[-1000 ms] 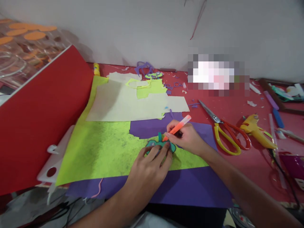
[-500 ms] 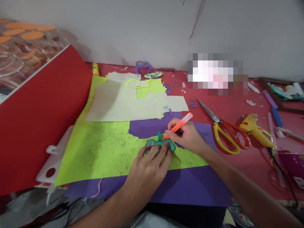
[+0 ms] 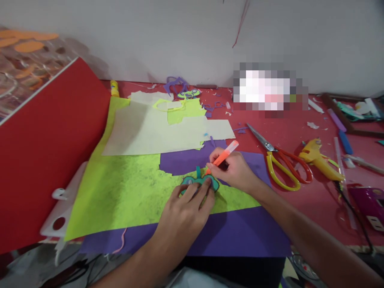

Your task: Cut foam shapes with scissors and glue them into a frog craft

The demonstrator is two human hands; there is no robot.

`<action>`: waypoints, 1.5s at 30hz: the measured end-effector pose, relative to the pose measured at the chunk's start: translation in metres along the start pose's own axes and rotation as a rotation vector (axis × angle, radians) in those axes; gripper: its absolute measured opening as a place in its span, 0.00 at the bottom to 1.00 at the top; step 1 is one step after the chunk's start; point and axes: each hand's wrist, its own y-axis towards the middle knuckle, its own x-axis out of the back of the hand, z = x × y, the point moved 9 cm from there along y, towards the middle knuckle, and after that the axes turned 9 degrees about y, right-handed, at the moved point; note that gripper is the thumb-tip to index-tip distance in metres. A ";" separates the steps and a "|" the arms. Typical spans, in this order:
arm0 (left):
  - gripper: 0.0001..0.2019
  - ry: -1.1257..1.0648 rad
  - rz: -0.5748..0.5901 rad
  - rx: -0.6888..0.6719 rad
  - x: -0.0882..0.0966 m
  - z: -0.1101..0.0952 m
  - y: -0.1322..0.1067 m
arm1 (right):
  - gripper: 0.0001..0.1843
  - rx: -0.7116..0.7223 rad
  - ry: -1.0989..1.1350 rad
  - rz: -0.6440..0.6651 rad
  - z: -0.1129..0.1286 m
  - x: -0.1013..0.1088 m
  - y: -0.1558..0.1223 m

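Fingers spread, my left hand (image 3: 189,208) lies flat over a small green cutout (image 3: 215,185) with dark edges and a short tab on top. It presses the cutout onto a yellow-green sheet (image 3: 129,192), and the fingers hide much of its lower part. An orange marker (image 3: 223,156) with a clear end is pinched in my right hand (image 3: 237,170). Its tip is at the cutout's upper edge, just right of the tab. Beneath the yellow-green sheet lies a purple sheet (image 3: 240,234); cream paper (image 3: 144,134) covers its far part.
Scissors (image 3: 270,149) with red and yellow handles lie to the right, beside a yellow glue gun (image 3: 321,160) with a cord. A red board (image 3: 54,152) leans at the left. Purple scraps (image 3: 177,85) and a yellow glue stick (image 3: 114,89) are at the back.
The whole view has shifted slightly, so things appear a little further left. Both hands keep nearly the same pose on the cutout and the marker.
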 end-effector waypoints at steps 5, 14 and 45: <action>0.14 0.003 0.006 -0.006 0.000 0.000 0.000 | 0.09 -0.005 -0.014 -0.046 -0.003 0.007 -0.002; 0.14 -0.007 0.032 -0.026 -0.004 0.002 0.000 | 0.09 0.017 -0.028 -0.065 0.001 0.012 -0.006; 0.15 -0.022 0.043 -0.040 -0.004 0.004 0.004 | 0.07 0.013 -0.065 -0.050 0.000 0.019 -0.025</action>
